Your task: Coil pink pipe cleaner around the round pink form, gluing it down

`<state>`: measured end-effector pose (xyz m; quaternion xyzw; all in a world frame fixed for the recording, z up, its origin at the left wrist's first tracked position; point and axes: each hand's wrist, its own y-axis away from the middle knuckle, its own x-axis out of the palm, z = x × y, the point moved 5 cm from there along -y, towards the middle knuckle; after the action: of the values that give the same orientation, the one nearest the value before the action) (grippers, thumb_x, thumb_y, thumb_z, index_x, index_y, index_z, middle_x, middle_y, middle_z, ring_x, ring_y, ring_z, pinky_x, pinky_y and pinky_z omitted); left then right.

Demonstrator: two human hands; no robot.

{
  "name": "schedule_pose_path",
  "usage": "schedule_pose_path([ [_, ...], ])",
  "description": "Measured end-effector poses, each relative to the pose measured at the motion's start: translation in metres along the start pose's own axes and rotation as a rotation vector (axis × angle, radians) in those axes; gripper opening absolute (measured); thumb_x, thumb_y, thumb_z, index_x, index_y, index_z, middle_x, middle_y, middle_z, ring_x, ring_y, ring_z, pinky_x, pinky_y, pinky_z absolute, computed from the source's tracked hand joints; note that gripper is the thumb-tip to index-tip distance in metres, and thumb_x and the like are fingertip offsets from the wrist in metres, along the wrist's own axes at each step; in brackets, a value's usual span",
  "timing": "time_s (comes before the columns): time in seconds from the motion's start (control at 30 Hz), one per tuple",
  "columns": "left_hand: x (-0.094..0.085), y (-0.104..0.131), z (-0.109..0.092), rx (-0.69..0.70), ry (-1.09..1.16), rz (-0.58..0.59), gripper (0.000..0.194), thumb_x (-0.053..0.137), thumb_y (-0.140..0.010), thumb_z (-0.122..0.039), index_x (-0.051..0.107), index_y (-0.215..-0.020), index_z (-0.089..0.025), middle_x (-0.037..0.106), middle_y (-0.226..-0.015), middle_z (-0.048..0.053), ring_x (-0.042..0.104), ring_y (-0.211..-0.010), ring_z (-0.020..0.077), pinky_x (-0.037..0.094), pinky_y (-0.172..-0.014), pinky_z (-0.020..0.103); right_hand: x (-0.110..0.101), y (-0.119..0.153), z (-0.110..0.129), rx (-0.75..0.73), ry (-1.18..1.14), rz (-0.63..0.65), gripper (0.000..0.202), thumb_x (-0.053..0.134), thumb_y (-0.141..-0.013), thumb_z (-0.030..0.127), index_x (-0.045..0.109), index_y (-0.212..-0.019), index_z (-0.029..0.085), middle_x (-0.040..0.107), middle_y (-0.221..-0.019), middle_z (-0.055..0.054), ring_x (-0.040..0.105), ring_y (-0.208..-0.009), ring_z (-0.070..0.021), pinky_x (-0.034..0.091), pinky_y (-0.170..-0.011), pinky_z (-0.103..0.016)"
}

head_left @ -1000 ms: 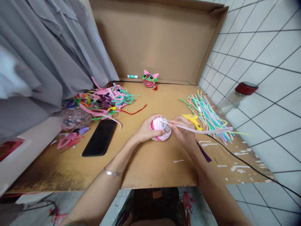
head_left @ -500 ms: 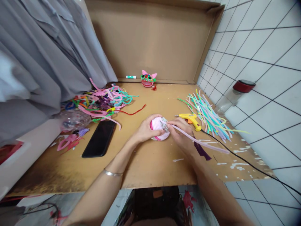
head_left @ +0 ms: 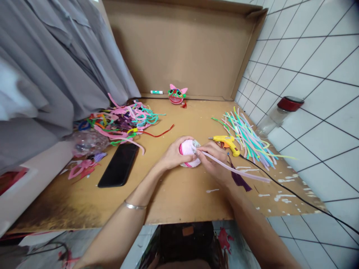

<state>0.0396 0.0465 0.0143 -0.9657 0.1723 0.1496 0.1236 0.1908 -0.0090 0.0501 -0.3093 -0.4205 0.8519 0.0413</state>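
My left hand (head_left: 175,154) is wrapped round a small ball (head_left: 187,149) covered in pale pink pipe cleaner, with a darker pink band on its left side. A greyish patch shows on the ball's right side. Between the fingertips of my right hand (head_left: 213,158) is pinched a pale lilac pipe cleaner (head_left: 238,170), close against the ball. Its free length trails right over my right wrist. Just beyond my right hand lies a yellow hot glue gun (head_left: 226,142), nozzle pointing left. A dark purple tassel (head_left: 240,180) lies beside my right wrist.
Loose pipe cleaners (head_left: 249,138) lie at right, by a glass jar (head_left: 280,112). A tangled heap of pipe cleaners (head_left: 126,117) and a black phone (head_left: 119,165) are at left. A decorated animal head (head_left: 176,95) and glue stick (head_left: 156,92) stand at the back. A black cord (head_left: 294,194) crosses the right side.
My right hand's fingertips have shifted slightly left over the ball, drawing the lilac pipe cleaner along. My left hand and the ball stay nearly still.
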Motion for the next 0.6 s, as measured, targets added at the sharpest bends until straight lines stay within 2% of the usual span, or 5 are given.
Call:
schedule_pose_path([
  [0.6, 0.0003, 0.0004, 0.0030, -0.005, 0.075, 0.027, 0.065, 0.077, -0.062, -0.035, 0.056, -0.120, -0.015, 0.064, -0.111, 0.008, 0.061, -0.099, 0.0226, 0.050, -0.093, 0.037, 0.0033, 0.0010, 0.0014, -0.019, -0.037, 0.030, 0.015, 0.056, -0.090, 0.016, 0.069, -0.088, 0.022, 0.069, -0.079, -0.003, 0.064, -0.075, -0.0143, 0.052, -0.067, -0.027],
])
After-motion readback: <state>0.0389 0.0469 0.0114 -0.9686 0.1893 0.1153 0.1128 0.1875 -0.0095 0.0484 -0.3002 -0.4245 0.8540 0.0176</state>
